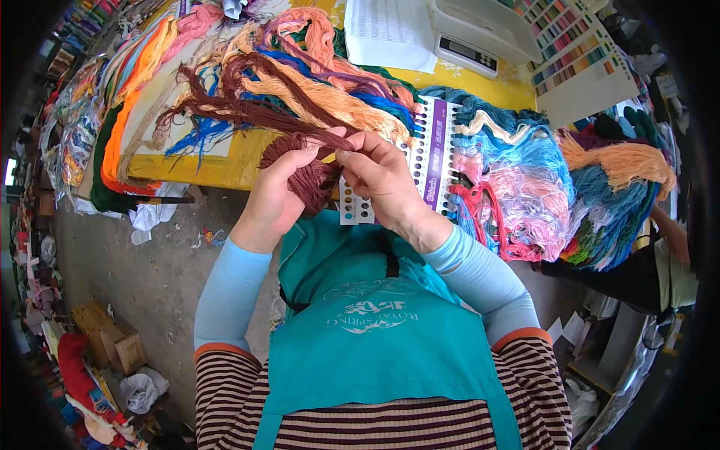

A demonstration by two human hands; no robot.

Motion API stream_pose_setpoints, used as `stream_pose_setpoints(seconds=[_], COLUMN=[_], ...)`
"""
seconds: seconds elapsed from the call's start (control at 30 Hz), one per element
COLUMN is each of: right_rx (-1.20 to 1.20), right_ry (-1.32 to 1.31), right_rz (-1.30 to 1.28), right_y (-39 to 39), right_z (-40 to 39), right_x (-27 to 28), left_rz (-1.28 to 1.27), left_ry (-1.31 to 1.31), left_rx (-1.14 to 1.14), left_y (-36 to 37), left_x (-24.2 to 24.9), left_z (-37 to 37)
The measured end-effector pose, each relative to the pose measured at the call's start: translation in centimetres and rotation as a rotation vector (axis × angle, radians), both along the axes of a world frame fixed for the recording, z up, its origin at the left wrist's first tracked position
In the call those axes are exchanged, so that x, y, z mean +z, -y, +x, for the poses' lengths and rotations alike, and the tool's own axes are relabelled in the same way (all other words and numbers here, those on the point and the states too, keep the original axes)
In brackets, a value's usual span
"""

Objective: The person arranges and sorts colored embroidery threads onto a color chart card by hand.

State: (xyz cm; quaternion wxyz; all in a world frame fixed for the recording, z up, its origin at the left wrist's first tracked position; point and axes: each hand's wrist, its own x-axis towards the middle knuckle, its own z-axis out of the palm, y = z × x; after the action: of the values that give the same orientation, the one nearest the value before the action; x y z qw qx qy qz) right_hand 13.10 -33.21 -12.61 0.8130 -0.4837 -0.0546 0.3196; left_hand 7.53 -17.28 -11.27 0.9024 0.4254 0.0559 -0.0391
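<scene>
In the head view, I held the brown skein (311, 184) just left of the punched card (433, 154) with the purple band, above the near edge of the yellow counter (217, 172). My left hand (274, 187) was closed around the skein's thick, looped end, with the thumb lying along the top. My right hand (379, 176) was narrowed to a pinch, its thumb and index finger gripping brown strands between the card and the bulk of the skein. More brown strands (247, 112) stretched away beyond my left hand, to the far left of the card, over peach threads (330, 94) and blue ones. Right of the card lay pale blue threads (517, 146) and pink threads (529, 202). Beyond the card sat a scale (466, 56) and a printed sheet (390, 34); a colour chart (577, 60) was to its far right. Well right of the card, another person's arm (670, 232) showed.
</scene>
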Motion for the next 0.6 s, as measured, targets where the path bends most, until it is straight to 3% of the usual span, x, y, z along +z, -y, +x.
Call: stream_pose_setpoints(seconds=[0.13, 0.2, 0.23, 0.27, 0.33, 0.37, 0.43, 0.47, 0.57, 0.6], right_rx=[-0.003, 0.189, 0.194, 0.194, 0.261, 0.260, 0.369, 0.426, 0.402, 0.388], right_ry=[-0.123, 0.024, 0.200, 0.200, 0.675, 0.675, 0.412, 0.327, 0.312, 0.295], right_rz=[0.034, -0.068, -0.210, -0.210, -0.347, -0.348, -0.267, -0.183, -0.121, -0.092], right_y=[0.3, 0.8, 0.6, 0.7, 1.0, 1.1, 1.4, 1.6, 1.6, 1.6], right_z=[0.2, 0.9, 0.8, 1.1, 2.0, 2.2, 2.8, 3.4, 5.3, 6.2], right_x=[0.9, 0.0, 0.7, 0.6, 0.5, 1.0, 3.0, 3.4, 6.5, 7.5], left_rz=[-0.015, 0.087, 0.191, 0.191, 0.497, 0.476, -0.012, -0.439, -0.699, -0.667], left_ry=[-0.064, -0.039, -0.016, -0.016, 0.027, 0.056, 0.046, 0.045, 0.203, 0.199], left_rx=[0.081, 0.059, 0.036, 0.037, -0.028, -0.073, -0.129, -0.082, 0.202, 0.375], left_y=[0.1, -0.6, -1.1, -1.6, -2.6, -3.3, -6.2, -7.8, -15.3, -17.6], left_x=[0.0, -0.5, -0.5, -0.5, -0.1, 0.0, -0.6, -0.6, -2.1, -2.9], left_z=[-0.1, -0.1, -0.2, -0.4, -0.8, -1.1, -2.3, -2.9, -6.1, -8.0])
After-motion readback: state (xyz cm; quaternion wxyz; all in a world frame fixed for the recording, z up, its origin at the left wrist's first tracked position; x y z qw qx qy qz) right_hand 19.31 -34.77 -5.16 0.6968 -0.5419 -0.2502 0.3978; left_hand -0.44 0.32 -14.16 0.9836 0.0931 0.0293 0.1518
